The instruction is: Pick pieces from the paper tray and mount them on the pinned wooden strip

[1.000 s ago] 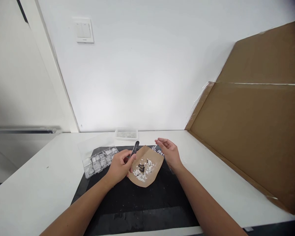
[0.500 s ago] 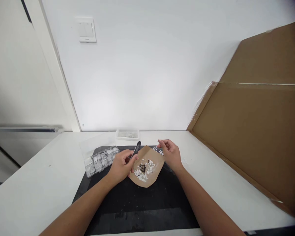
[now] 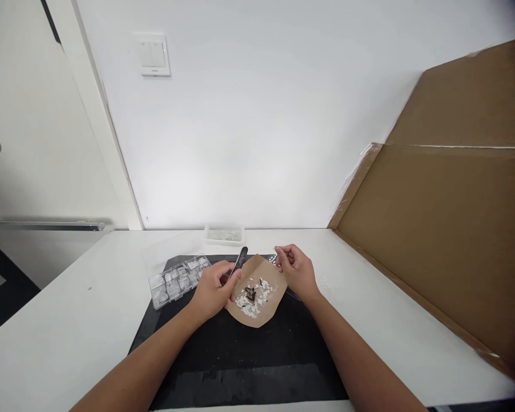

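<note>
My left hand (image 3: 214,289) is closed around a slim black tool with a rounded end (image 3: 241,258), which slants up and to the right. Its exact kind is not clear. Beside that hand lies a brown paper tray (image 3: 271,309) scattered with small white scraps (image 3: 266,290) and a few dark bits (image 3: 250,294). At the tray's right edge, my right hand (image 3: 297,269) has thumb and forefinger pinched together. Something tiny and pale may show at those fingertips, too small to name. Behind them a sheet with small white marks (image 3: 273,258) is partly hidden.
A clear divided case (image 3: 180,278) with whitish pieces in its compartments stands at the left, lid raised. By the wall sits a shallow white container (image 3: 224,236). A black mat (image 3: 257,355) covers part of the white table (image 3: 81,320). Cardboard panels (image 3: 446,229) rise at the right.
The whole view has shifted slightly. My right hand's fingers have moved a little over the marked sheet, covering more of it. My left hand keeps its hold on the black tool.
</note>
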The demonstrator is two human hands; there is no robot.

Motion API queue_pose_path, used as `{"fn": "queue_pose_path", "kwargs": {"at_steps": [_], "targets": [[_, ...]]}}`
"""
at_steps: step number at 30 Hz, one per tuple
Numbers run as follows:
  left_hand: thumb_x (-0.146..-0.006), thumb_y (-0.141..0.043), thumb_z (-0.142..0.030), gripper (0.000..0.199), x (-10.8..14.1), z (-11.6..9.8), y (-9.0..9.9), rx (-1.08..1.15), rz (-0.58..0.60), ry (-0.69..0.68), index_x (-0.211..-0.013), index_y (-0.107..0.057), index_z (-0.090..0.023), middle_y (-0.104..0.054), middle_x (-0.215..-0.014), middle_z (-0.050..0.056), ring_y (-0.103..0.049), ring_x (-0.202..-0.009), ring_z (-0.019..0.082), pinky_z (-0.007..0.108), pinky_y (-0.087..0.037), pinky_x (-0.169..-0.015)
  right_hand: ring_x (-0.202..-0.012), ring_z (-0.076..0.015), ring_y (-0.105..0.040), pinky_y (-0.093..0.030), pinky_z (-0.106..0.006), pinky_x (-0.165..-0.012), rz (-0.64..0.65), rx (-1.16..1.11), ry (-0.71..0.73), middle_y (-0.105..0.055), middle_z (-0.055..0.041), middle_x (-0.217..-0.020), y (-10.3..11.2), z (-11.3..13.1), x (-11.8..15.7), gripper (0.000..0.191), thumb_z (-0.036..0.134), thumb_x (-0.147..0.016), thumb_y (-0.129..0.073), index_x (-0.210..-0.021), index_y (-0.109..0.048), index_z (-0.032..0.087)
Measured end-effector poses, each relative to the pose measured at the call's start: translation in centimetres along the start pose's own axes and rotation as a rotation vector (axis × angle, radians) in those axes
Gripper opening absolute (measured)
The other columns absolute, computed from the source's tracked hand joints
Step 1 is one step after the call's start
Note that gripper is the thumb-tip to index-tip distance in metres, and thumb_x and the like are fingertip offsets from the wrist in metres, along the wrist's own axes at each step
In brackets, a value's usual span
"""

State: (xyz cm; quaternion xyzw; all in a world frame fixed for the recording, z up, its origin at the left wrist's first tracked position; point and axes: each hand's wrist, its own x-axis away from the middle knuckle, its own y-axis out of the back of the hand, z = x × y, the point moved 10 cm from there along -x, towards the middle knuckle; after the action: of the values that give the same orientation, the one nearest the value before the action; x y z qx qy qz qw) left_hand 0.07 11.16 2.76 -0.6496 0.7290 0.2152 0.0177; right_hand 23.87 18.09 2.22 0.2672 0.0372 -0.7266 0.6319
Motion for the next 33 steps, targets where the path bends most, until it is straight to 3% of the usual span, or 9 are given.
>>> {"fn": "queue_pose_path", "kwargs": {"at_steps": [13,22,33], "targets": [[-0.098,-0.059,-0.054,0.039,0.03,0.09,-0.05,-0.002,0.005,-0.021,-0.088,-0.07,-0.018,-0.059,-0.075,0.0,-0.057,-0.041,0.01,0.021,-0.046,-0.032,-0.067,-0.0219,-0.07,-0.054,-0.035,-0.065,0.008,0.087,0.04,-0.077,-0.0055,-0.085,-0.16,0.29,0.11,0.042,0.065,-0.095,-0.061,-0.092,-0.065,0.024],[-0.099,-0.058,-0.054,0.039,0.06,0.25,-0.15,0.006,0.002,-0.023,-0.089,-0.07,-0.018,-0.058,-0.078,0.0,-0.059,-0.044,0.01,0.02,-0.047,-0.032,-0.067,-0.0218,-0.07,-0.054,-0.035,-0.066,-0.013,0.1,0.057,-0.075,-0.0042,-0.083,-0.12,0.49,0.33,0.039,0.064,-0.096,-0.061,-0.091,-0.061,0.025],[-0.098,-0.058,-0.055,0.04,0.07,0.01,-0.08,0.0,0.003,-0.024,-0.09,-0.071,-0.018,-0.061,-0.08,0.001,-0.059,-0.044,0.01,0.021,-0.047,-0.033,-0.07,-0.0209,-0.07,-0.056,-0.034,-0.069,-0.068,0.051,0.044,-0.074,-0.0053,-0.085,0.34,0.56,0.38,0.042,0.066,-0.1,-0.052,-0.105,-0.058,0.024]]}}
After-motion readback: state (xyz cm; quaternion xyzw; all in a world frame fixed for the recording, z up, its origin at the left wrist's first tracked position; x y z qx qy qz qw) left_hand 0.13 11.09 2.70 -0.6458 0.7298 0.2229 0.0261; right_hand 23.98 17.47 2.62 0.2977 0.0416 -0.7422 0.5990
